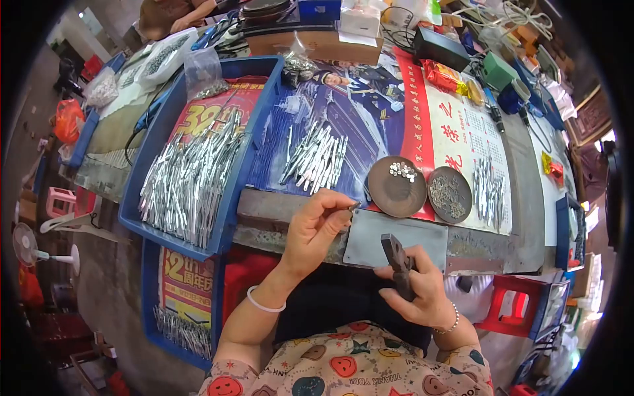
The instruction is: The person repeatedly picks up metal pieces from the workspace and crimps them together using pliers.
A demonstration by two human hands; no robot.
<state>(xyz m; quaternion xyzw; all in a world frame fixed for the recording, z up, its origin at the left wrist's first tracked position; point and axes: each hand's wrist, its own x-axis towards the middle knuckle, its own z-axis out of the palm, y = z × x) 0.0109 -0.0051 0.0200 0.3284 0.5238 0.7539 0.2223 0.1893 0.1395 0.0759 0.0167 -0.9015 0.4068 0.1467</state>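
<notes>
My left hand (312, 231) is raised at the table's front edge, thumb and fingertips pinched together. A tiny dark piece shows at the fingertips, too small to name. My right hand (422, 290) is wrapped round dark pliers (394, 251), their head pointing up and away from me. Beneath and between the hands lies a flat grey metal plate (389, 234). Just beyond it is a brown round dish (396, 198) with small shiny round pieces. Beside that, another round dish (432, 181) holds many tiny metal parts.
A pile of slim silver metal pieces (316, 158) lies past my left hand, with another bunch (489, 195) at right. A blue tray (246, 165) full of similar pieces stands at left. Boxes, cables and bags crowd the back. Another person (173, 16) sits at far left.
</notes>
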